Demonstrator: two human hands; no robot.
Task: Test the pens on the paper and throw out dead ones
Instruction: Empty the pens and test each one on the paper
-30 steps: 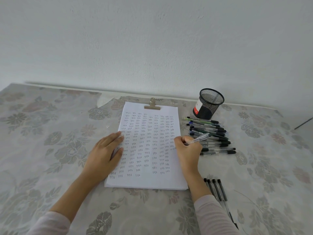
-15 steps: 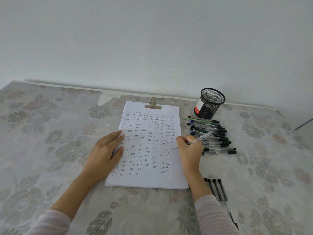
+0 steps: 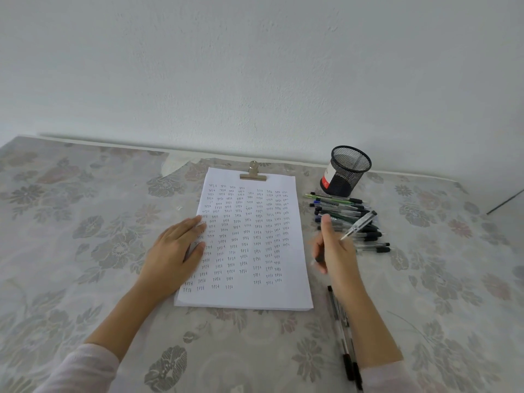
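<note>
A white sheet of paper (image 3: 246,245), clipped at the top and covered with rows of small written words, lies in the middle of the table. My left hand (image 3: 173,253) rests flat on its left edge. My right hand (image 3: 336,249) is lifted just off the paper's right edge and grips a clear pen (image 3: 358,226) whose tip points up and to the right. A pile of several pens (image 3: 344,219) lies to the right of the paper. A few more pens (image 3: 341,327) lie by my right forearm.
A black mesh pen cup (image 3: 346,171) with a red and white label stands at the back right, beyond the pile. A metal clip (image 3: 253,175) holds the paper's top. The table has a floral cloth (image 3: 71,236) and meets a white wall.
My right hand has lifted off the paper and shifted right, and the pen has swung from writing position to point up and right. My left hand stays put.
</note>
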